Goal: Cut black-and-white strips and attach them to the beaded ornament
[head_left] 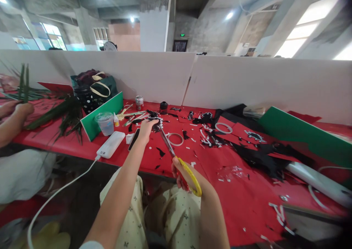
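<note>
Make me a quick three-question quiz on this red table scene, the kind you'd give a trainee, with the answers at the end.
1. What does the right hand hold?
A) a drink can
B) scissors
C) a glue bottle

2. True or false: a white cable runs from the white power bank.

3. Fill in the colour: the board standing beside the clear plastic cup is ____.

Key: 1. B; 2. True; 3. green.
</note>
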A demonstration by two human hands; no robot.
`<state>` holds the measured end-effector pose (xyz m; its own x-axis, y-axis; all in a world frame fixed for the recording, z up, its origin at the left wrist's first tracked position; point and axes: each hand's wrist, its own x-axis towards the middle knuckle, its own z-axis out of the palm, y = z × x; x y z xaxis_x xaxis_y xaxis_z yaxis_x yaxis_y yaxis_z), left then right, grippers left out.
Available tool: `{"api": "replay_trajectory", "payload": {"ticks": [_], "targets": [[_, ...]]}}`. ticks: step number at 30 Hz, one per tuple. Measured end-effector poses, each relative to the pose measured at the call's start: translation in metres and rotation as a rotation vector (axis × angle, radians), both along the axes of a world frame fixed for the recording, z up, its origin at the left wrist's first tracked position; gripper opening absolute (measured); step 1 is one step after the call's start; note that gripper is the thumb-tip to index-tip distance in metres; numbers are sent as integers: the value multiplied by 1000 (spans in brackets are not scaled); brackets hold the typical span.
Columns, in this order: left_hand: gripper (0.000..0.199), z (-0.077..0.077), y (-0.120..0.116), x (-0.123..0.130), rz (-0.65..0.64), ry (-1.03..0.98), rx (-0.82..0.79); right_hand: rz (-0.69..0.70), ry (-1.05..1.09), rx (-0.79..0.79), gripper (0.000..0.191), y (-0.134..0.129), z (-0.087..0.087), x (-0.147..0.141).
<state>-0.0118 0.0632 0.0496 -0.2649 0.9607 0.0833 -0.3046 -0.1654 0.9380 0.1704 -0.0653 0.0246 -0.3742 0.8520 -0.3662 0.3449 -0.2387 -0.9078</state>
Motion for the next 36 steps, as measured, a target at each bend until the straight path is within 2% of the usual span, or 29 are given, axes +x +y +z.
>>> {"api": "replay_trajectory", "payload": {"ticks": [9, 16, 27, 36], "targets": [[17, -2, -3, 3, -43, 64, -42, 0, -29, -13, 60, 2, -4, 0], [17, -3, -1, 3, -49, 18, -64, -13, 6, -12, 61, 4, -11, -1], [15, 1, -4, 1, 4, 13, -22, -12, -42, -19, 65, 1, 3, -3], [17, -5, -3, 5, -15, 35, -24, -35, -61, -34, 64, 7, -12, -2]]}}
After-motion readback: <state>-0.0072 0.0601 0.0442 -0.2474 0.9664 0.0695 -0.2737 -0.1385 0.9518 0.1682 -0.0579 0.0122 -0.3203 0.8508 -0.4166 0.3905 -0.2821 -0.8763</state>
